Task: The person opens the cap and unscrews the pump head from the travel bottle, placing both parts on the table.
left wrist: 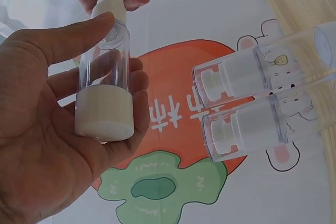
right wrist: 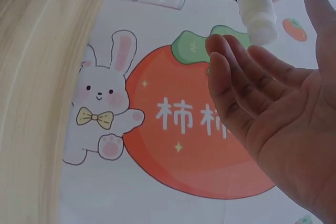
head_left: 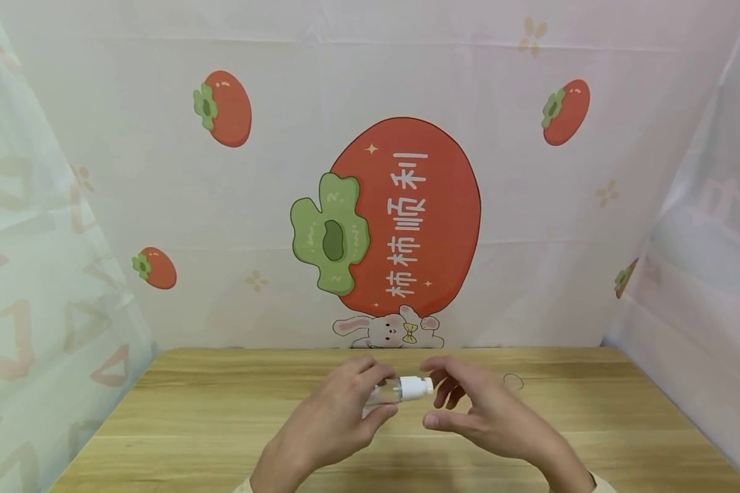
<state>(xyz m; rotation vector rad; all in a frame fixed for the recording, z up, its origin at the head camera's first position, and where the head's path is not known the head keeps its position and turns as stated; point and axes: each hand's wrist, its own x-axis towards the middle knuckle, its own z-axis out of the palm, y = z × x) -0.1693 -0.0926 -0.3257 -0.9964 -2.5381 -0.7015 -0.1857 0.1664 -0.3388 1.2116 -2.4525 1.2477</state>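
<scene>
My left hand (head_left: pixel 329 421) grips a small clear pump bottle (head_left: pixel 413 388), which lies on its side with its white pump end towards the right. In the left wrist view, the fingers wrap round the clear body, the thumb lies near the pump collar, and a white base (left wrist: pixel 104 114) shows at the other end. My right hand (head_left: pixel 490 414) is beside the pump end, thumb and fingers apart and loosely bent, holding nothing. The right wrist view shows its palm (right wrist: pixel 294 124) with the white pump (right wrist: pixel 258 14) just beyond the fingertips.
Two more clear bottles with white pumps under clear caps, one bottle (left wrist: pixel 236 77) beside another bottle (left wrist: pixel 247 129), stand on the wooden table (head_left: pixel 222 411). A thin ring outline (head_left: pixel 514 382) shows on the table at right. Behind is a printed cloth wall (head_left: pixel 271 137).
</scene>
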